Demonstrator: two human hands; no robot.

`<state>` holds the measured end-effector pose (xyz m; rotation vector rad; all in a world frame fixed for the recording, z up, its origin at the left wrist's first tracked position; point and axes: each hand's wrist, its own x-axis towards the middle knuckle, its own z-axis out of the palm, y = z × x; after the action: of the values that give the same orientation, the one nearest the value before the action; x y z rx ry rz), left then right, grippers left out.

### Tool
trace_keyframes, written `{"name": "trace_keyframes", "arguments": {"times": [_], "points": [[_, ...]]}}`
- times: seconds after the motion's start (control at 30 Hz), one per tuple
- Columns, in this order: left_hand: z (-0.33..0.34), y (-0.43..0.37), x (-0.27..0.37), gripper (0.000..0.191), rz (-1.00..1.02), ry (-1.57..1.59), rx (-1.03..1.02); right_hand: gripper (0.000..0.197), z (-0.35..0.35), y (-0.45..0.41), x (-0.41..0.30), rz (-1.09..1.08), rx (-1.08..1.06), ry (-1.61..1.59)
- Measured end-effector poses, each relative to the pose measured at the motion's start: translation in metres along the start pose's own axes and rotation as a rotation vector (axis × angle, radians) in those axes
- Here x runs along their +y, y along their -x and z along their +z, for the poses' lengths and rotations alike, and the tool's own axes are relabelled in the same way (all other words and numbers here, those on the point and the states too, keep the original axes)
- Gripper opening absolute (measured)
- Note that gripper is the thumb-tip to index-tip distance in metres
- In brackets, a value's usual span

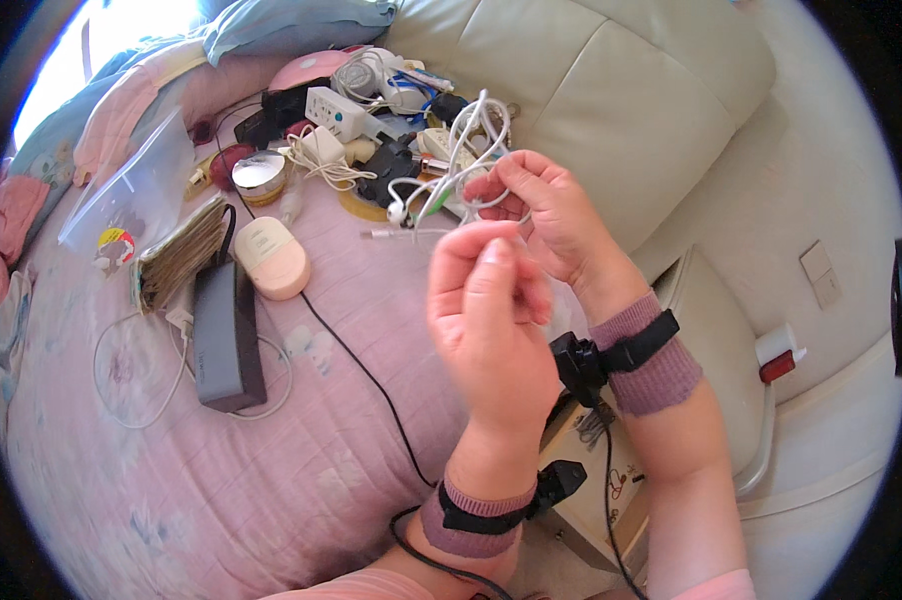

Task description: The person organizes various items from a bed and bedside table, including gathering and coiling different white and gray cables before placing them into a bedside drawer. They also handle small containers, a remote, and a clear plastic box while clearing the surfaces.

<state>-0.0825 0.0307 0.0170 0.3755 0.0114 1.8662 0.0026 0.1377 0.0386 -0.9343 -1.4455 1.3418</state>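
My right hand point(552, 217) grips a loosely looped white cable point(481, 124) between thumb and fingers, and its loops rise above a pile of small items. My left hand point(488, 322) is raised just in front of it, fingers curled in and the thumb against the index finger. Whether the cable also runs between those left fingers is hidden. A clear-ended plug point(391, 234) sticks out left of the hands, over the pink bedsheet point(376, 315). Behind the loops lie a black plug adapter point(391, 169) and a white charger point(323, 144) with its own cord.
A white power strip point(334, 111) and a silver-lidded jar point(259, 176) sit in the pile. Left are a dark grey charging block point(226, 337), a rounded pink-and-cream device point(272, 259), a worn paper bundle point(180, 255) and a clear bag point(135, 187). An open drawer point(593, 517) lies below my right forearm.
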Motion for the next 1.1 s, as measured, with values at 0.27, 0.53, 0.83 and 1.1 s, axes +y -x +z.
{"name": "trace_keyframes", "arguments": {"times": [0.27, 0.53, 0.83, 1.1], "points": [[-0.012, -0.011, -0.013, 0.051, 0.092, -0.148, 0.309, 0.016, -0.009, 0.010, -0.009, -0.113, -0.046, -0.411], [-0.012, -0.010, -0.014, 0.053, 0.191, -0.225, 0.380, 0.020, 0.000, 0.014, -0.011, -0.089, -0.119, -0.389], [-0.015, -0.014, -0.013, 0.056, 0.338, -0.133, 0.347, 0.022, -0.013, 0.031, -0.024, -0.184, -0.278, -0.498], [-0.004, -0.005, -0.001, 0.064, 0.706, -0.490, 0.328, 0.021, -0.046, 0.078, -0.057, -0.321, -0.172, -0.574]]}}
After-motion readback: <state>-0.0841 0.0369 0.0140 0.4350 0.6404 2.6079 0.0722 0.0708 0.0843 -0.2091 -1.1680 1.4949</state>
